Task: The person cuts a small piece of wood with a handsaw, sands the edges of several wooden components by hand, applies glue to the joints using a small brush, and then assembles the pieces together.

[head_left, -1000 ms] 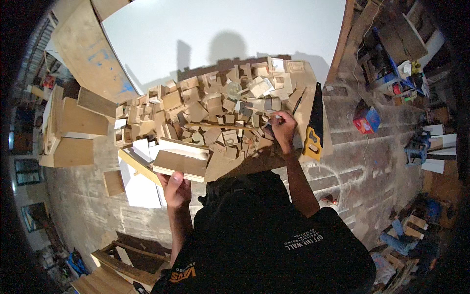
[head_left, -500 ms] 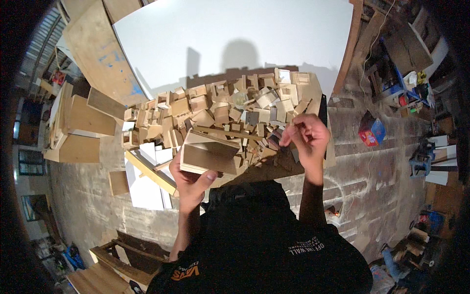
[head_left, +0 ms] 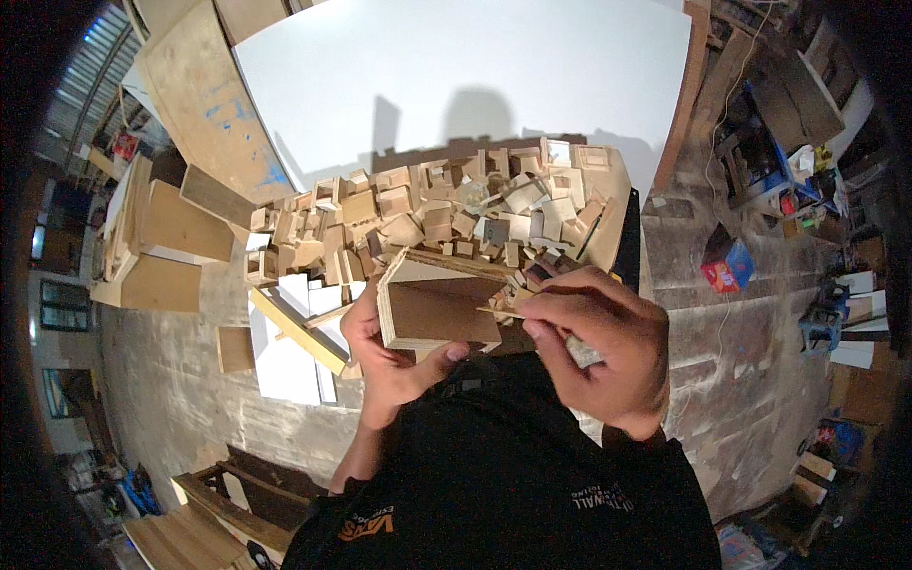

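Note:
My left hand [head_left: 385, 366] grips a small open wooden box [head_left: 439, 309] from its left side and underneath, thumb along the near lower edge. The box is tilted, so its hollow inside shows. My right hand [head_left: 608, 342] is at the box's right end, thumb and forefinger pinched on a thin, light wooden strip [head_left: 496, 310]. The strip's tip reaches the box's open side; I cannot tell whether it touches. Behind both hands, a pile of small wooden blocks and little box pieces [head_left: 437, 223] covers the near part of the worktable.
A large white board [head_left: 361, 57] stretches beyond the pile. White offcuts and a yellowish wooden bar [head_left: 296, 331] lie left of my left hand. A pencil [head_left: 591, 233] rests right of the pile. Wooden boxes [head_left: 185, 218] stand left; a red-blue carton [head_left: 727, 264] sits right.
My right hand has come down and left to the box, the thin strip now visible in its pinch. The box in my left hand has shifted slightly right.

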